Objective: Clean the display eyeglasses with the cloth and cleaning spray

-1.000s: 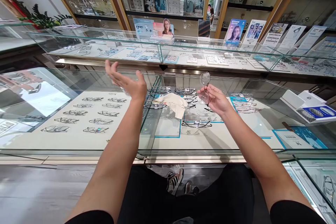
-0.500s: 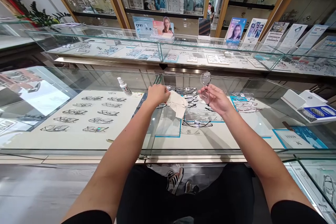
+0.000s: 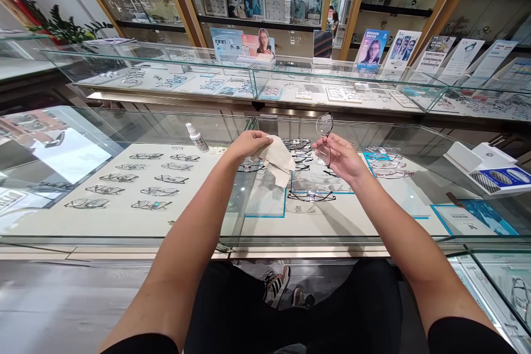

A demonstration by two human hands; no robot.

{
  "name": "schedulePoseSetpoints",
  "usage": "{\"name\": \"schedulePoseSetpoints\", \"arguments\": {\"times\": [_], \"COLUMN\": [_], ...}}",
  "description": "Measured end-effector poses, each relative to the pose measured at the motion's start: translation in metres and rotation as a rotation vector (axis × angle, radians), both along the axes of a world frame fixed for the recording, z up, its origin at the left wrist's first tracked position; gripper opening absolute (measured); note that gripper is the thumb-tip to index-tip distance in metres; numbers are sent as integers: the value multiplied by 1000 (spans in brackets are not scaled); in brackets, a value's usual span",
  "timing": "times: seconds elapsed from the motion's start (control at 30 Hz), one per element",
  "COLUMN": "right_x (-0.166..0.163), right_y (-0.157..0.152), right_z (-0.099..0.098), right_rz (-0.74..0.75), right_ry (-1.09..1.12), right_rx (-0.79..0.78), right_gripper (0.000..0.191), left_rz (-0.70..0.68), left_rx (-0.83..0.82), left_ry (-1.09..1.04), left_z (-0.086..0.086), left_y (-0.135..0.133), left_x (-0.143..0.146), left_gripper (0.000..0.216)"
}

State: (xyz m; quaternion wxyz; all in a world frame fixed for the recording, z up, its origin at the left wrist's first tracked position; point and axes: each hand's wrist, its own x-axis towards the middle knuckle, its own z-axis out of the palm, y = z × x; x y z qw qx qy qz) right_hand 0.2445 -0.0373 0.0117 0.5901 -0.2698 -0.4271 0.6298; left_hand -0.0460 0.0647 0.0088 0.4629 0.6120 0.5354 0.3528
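Pinched in my left hand (image 3: 250,145) is a cream cleaning cloth (image 3: 277,160), which hangs down in loose folds with a jagged lower edge. My right hand (image 3: 345,159) is closed on a pair of eyeglasses (image 3: 324,125), held upright on end with one lens above the other. The lower lens is partly behind my fingertips. Cloth and eyeglasses are apart, with a small gap between them. Both hands are above the glass display counter (image 3: 332,239). Below them, under the glass, lies a dark-framed pair of glasses (image 3: 311,195).
A white spray bottle (image 3: 197,137) stands on the counter left of my hands. Several eyeglass frames (image 3: 159,191) lie in rows under the glass at left. An opened white box (image 3: 489,168) sits at the right. Another glass counter (image 3: 257,83) with signs runs across the back.
My left hand has turned and flattened, its fingers now pointing right along the cloth's top edge. The cloth has shifted slightly and hangs differently. My right hand and the eyeglasses have barely moved.
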Motion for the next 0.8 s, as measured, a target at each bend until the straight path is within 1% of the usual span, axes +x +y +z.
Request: {"name": "schedulePoseSetpoints", "arguments": {"times": [0.1,0.17,0.33,0.5,0.6,0.7,0.8], "right_x": [0,1,0,-1,-2,-4,-5], "right_y": [0,1,1,-1,-3,-5,-7], "right_z": [-1,-1,-1,0,2,3,4], "right_rz": [-4,-3,3,18,31,44,55], "right_ry": [-19,-33,-51,-45,-42,-30,-23], "right_rx": [7,11,28,30,30,26,30], "right_gripper": [35,35,34,34,34,35,35], "left_rz": [-88,-137,-187,-297,-316,-330,-341], "left_rx": [-65,-76,1,43,68,91,103], "left_ry": [-47,-77,-224,-295,-340,-334,-346], "left_z": [2,3,9,19,21,20,19], "left_y": [-2,-4,-12,-25,-31,-35,-39], "left_x": [-1,-1,0,8,15,21,26], "left_gripper": [37,40,48,49,48,46,49]}}
